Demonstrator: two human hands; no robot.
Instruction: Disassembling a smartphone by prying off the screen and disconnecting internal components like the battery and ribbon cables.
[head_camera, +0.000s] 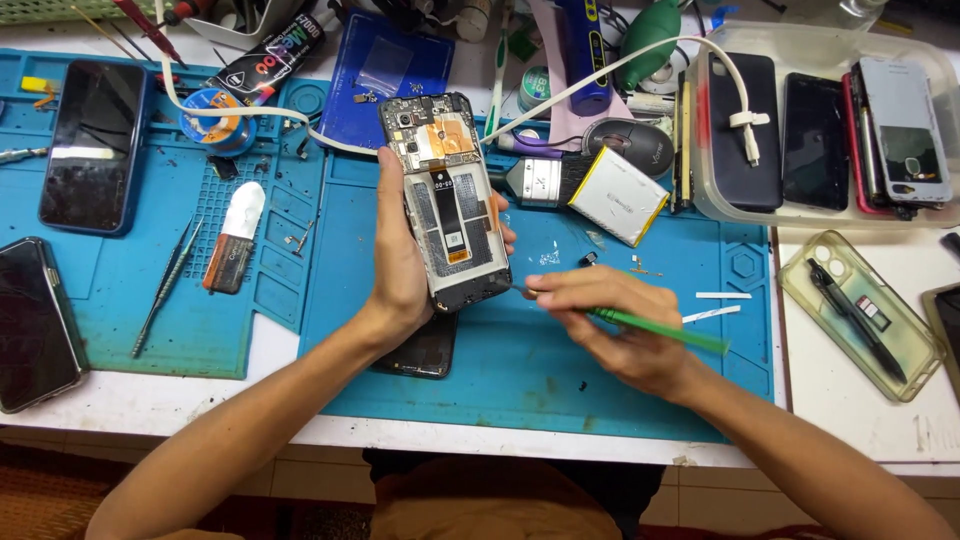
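Currently left hand (398, 275) is wrapped around the opened smartphone (447, 200), back cover off, fingers curled on its far edge, held tilted above the blue repair mat (520, 350). Right hand (615, 325) is closed in a pinch on a green-handled screwdriver (655, 328), tip touching the phone's bottom edge. Loose battery (618, 195) lies just right of the phone.

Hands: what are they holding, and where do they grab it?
The left hand holds an opened phone by its long sides, near the lower end. The right hand pinches a green tool near its front end, its tip at the phone's bottom edge.
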